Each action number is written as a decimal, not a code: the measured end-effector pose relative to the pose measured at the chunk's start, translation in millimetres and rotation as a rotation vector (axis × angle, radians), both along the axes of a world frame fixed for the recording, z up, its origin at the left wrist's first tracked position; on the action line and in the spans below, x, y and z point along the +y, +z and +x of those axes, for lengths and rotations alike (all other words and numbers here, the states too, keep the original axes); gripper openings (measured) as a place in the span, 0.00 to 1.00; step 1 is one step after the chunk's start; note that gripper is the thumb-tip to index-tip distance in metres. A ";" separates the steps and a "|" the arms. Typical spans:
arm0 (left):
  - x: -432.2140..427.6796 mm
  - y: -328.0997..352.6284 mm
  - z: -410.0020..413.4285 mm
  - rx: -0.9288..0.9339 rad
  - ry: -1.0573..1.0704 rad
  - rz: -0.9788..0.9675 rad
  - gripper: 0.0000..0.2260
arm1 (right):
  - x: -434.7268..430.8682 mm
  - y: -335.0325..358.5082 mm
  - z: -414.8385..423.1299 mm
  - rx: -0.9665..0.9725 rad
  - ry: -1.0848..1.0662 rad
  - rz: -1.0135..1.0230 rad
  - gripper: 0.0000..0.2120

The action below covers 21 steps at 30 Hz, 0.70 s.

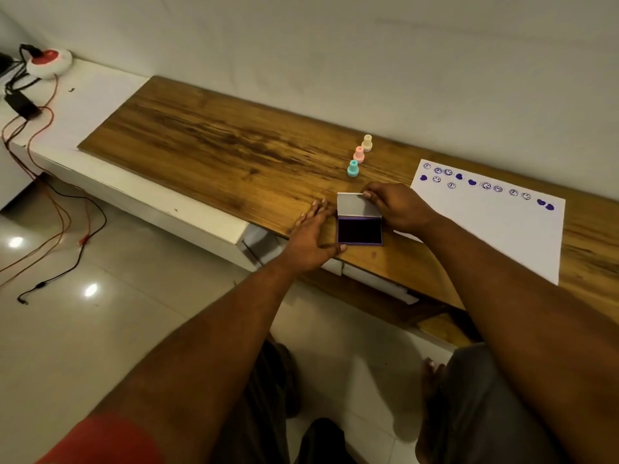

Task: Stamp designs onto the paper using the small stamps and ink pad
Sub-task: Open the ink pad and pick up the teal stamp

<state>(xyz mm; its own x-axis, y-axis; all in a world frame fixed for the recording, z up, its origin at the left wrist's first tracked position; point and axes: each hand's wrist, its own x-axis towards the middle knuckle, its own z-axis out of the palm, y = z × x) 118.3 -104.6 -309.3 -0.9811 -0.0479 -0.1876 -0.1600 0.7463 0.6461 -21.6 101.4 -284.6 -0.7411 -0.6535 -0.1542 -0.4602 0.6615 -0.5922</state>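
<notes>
The grey raised lid (pixel 357 205) of the small purple-edged ink pad (pixel 360 230) is pinched at its far corner by the right hand (pixel 397 207). The left hand (pixel 310 237), fingers extended, is pressed flat against the pad's left side. Three pastel stamps (pixel 359 155) stand just behind on the wooden board (pixel 207 142); the stamped white paper (pixel 495 222) lies to the right.

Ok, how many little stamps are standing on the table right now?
3, upright in a short diagonal row beyond the ink pad: the teal stamp nearest, the pink stamp in the middle, the cream stamp closest to the wall. None seems hidden.
</notes>
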 end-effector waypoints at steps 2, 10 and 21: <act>0.2 1.0 0.5 0.004 0.000 -0.005 0.40 | -3.5 -2.6 -0.1 0.009 -0.020 -0.008 0.18; 1.1 -1.4 -0.7 0.004 0.003 -0.020 0.39 | -8.4 -15.7 -0.6 0.065 -0.069 -0.001 0.20; -0.5 -11.8 -1.4 0.031 0.005 -0.049 0.40 | -7.1 -15.9 -1.1 0.109 -0.077 0.025 0.19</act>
<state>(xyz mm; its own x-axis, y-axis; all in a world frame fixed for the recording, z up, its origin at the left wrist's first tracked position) 116.8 -105.1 -321.1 -0.9861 -0.0613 -0.1546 -0.1444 0.7765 0.6134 -22.7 94.3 -300.5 -0.8022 -0.5908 -0.0856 -0.4681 0.7115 -0.5241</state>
